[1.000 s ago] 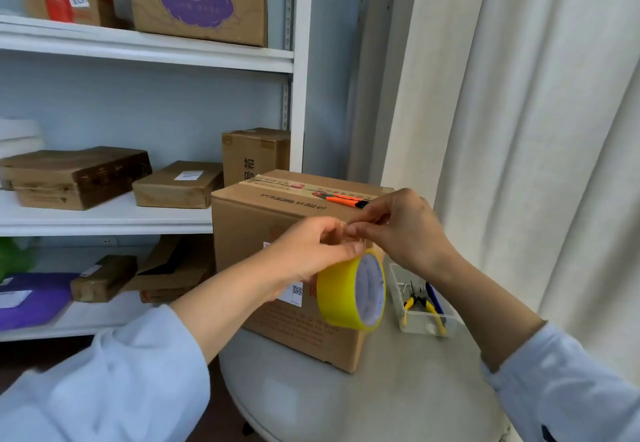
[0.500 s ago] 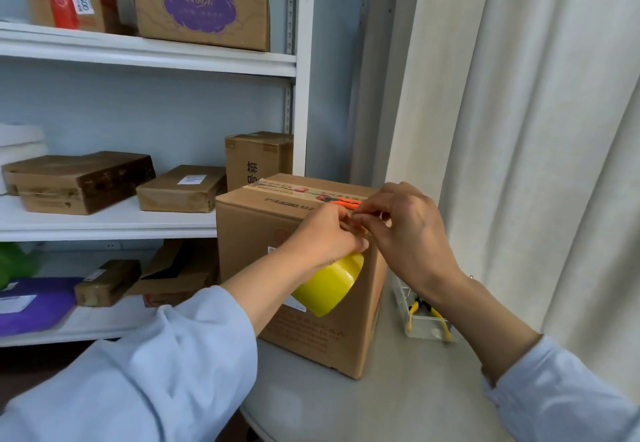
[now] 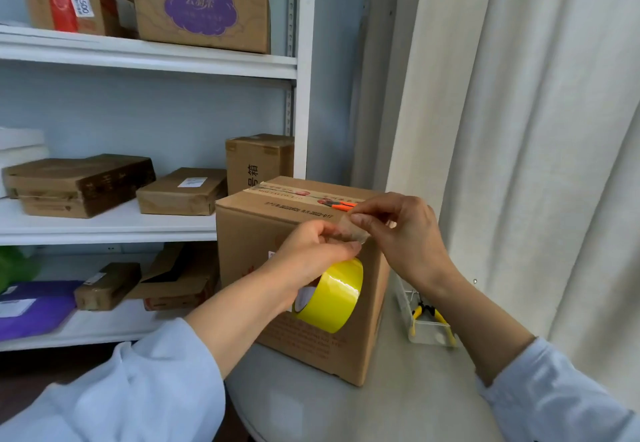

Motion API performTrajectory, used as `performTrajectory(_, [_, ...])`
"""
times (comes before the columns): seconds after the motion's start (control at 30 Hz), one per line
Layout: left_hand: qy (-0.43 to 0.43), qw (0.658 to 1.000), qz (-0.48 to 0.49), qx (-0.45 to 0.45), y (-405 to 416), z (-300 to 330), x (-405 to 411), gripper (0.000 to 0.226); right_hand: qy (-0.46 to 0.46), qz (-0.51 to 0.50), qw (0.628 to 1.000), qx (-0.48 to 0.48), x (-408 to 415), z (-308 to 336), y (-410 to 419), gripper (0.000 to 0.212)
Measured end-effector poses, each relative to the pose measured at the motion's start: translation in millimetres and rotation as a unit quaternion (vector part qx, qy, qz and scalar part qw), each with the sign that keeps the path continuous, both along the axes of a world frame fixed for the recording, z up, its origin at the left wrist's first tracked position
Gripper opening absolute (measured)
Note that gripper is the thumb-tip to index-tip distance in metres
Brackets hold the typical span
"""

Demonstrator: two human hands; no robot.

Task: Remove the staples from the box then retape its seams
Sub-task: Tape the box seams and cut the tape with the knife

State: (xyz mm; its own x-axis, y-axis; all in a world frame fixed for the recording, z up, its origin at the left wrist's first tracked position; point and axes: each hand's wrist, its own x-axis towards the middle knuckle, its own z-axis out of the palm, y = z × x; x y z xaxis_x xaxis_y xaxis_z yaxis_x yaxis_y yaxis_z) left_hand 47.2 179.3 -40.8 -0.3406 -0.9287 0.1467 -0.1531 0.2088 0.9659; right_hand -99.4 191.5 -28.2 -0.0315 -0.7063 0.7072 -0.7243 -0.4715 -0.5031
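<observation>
**Yellow tape peeled in front of the box**

Yellow tape roll (image 3: pixel 329 296) hangs under the left hand (image 3: pixel 311 251), whose fingers curl round its upper rim, in front of the near face of the cardboard box (image 3: pixel 367 337). From the roll a short clear strip of tape (image 3: pixel 353 232) runs up toward two o'clock to the right hand (image 3: pixel 401 230), which pinches the free end between thumb and forefinger; its other fingers are loosely bent. Both hands meet just below the box's top front edge.

The box stands upright on a round grey table (image 3: pixel 398 407), one corner turned toward the camera. On its top, at the two o'clock side, lies an orange utility knife (image 3: pixel 341 204), partly hidden behind the right hand, on an old printed strip along the centre seam.

At three o'clock from the box, just beside it, a clear plastic tray (image 3: pixel 429 334) holds yellow-handled pliers (image 3: pixel 427 313). At nine o'clock stands a white shelf unit (image 3: pixel 138 57) stacked with cardboard parcels. A pale curtain (image 3: pixel 536 130) fills the right side.
</observation>
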Motion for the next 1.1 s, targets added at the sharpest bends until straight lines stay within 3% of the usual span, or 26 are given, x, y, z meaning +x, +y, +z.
performTrajectory(0.23, [0.017, 0.998, -0.002, 0.056, -2, -6, 9, 0.019, 0.042, -0.032, 0.999, 0.014, 6, 1, -3, 0.006])
performTrajectory(0.5, [-0.038, 0.998, 0.005, 0.05, -5, -8, 12, 0.02, 0.037, -0.019, 0.999, 0.015, 8, -1, -7, 0.004])
performTrajectory(0.77, [-0.035, 0.999, 0.005, 0.035, -2, -6, 10, 0.018, 0.049, -0.03, 0.998, 0.008, 9, -7, -6, 0.003])
performTrajectory(0.9, [-0.044, 0.998, 0.0, 0.033, -2, -10, 12, 0.013, 0.112, -0.023, 0.993, 0.014, 8, -3, -6, 0.005])
performTrajectory(1.1, [-0.058, 0.995, -0.013, 0.075, -7, -2, 12, 0.013, 0.22, -0.001, 0.971, -0.097, 13, 4, 6, 0.013])
